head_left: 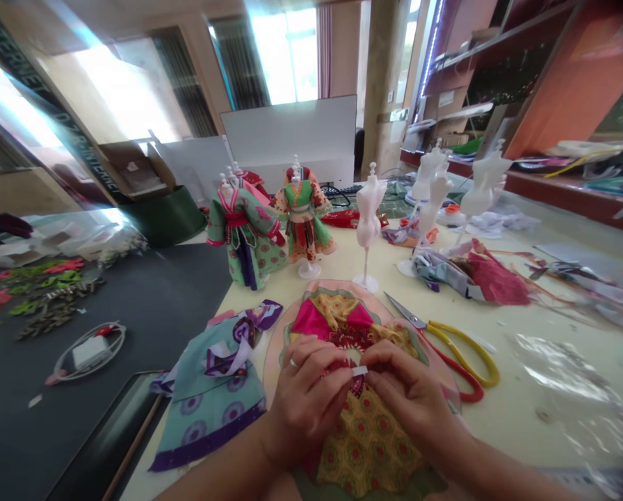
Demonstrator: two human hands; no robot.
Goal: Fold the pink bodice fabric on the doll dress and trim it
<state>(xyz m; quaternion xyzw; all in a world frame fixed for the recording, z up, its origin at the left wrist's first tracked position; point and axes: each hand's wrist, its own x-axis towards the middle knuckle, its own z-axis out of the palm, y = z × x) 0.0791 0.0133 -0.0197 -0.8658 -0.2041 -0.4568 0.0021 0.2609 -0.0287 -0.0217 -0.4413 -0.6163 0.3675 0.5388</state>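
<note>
A small white strip (360, 371) lies between the fingertips of both hands. My left hand (311, 386) is closed, with a ring on one finger, pinching the strip's left end. From the right, my right hand (408, 386) pinches at the other end with thumb and forefinger. Beneath the hands, a small gold, pink and red doll garment (366, 435) is spread on a pinkish round piece with a green border (277, 344). Part of the garment's middle is hidden by the fingers.
Scissors with yellow and red handles (462, 348) lie to the right. A blue doll garment (212, 396) is at the left. Dressed mannequins (246, 233) and a bare white one (368, 223) stand behind. Plastic wrap (567, 369) lies far right.
</note>
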